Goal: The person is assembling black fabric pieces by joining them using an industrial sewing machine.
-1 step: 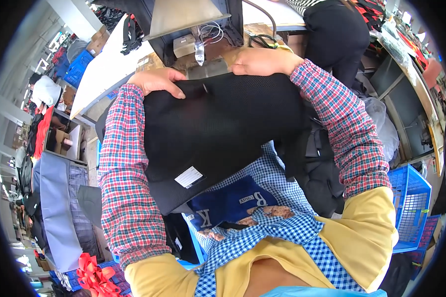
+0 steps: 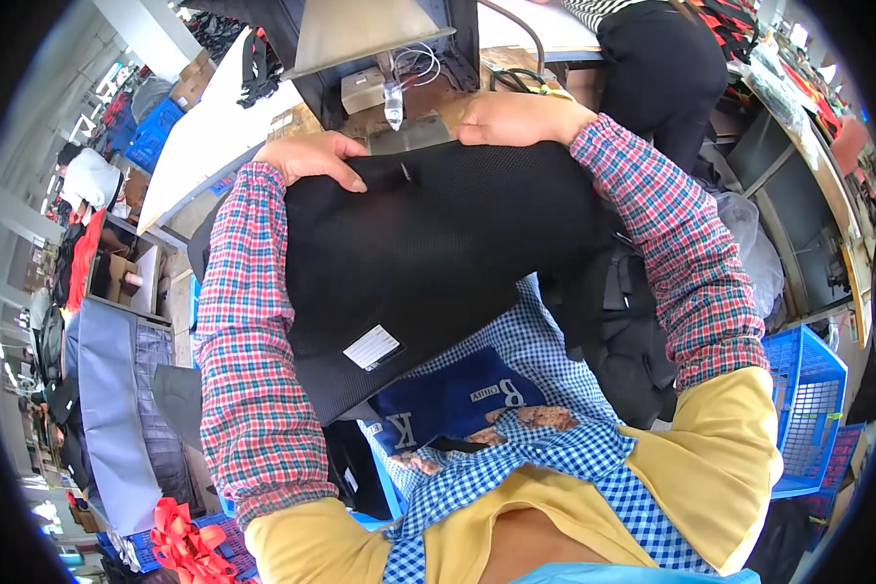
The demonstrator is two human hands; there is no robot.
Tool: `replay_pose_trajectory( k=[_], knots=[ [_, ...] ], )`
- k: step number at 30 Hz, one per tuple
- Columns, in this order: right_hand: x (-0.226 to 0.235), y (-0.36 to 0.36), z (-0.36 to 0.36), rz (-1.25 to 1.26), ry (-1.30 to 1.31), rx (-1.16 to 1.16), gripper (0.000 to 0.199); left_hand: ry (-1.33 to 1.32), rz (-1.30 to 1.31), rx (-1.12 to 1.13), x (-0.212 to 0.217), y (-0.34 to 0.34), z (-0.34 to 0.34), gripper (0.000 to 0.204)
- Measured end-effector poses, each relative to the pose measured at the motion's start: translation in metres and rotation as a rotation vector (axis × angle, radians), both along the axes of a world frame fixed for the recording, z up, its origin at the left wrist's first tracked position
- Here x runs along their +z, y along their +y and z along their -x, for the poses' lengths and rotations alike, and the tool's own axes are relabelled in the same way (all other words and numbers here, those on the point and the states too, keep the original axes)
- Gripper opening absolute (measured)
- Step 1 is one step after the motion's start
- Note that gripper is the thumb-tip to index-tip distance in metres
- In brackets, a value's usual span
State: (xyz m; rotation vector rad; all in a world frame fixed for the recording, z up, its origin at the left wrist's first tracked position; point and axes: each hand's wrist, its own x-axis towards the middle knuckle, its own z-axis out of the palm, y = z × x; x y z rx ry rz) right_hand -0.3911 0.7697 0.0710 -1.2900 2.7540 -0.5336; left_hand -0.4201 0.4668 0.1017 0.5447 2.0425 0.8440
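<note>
A black mesh fabric piece hangs across my lap, its upper edge raised to the machine. My left hand is closed on its upper left corner, thumb on top and the other fingers mostly hidden. At the upper right edge my right hand is closed, with curled fingers gripping the fabric. A small pale mark shows on the cloth between the hands. Lower down, a white label lies on the fabric. Just beyond the edge, a machine has a transparent pointed tip above a metal plate.
White worktops flank the machine. Dark fabric pieces are piled by my right arm, near a blue plastic crate. Red ribbons lie at lower left. One person stands at upper right; another bends at far left.
</note>
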Motion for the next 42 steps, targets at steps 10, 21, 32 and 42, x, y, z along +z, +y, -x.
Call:
replay_pose_trajectory(
  k=[10, 21, 32, 42],
  knots=[
    [0.008, 0.002, 0.031, -0.085, -0.11, -0.097, 0.046, -0.04, 0.001, 0.045, -0.015, 0.004, 0.036, 0.044],
    [0.015, 0.004, 0.035, 0.011, -0.146, -0.2, 0.049, 0.014, -0.066, 0.025, -0.007, 0.001, 0.036, 0.045],
    [0.016, 0.006, 0.036, 0.014, -0.01, -0.161, 0.051, 0.058, -0.101, 0.024, -0.004, -0.004, 0.037, 0.038],
    [0.017, 0.008, 0.045, 0.025, 0.03, -0.19, 0.052, 0.234, -0.014, 0.005, 0.004, 0.001, 0.039, 0.041]
  ],
)
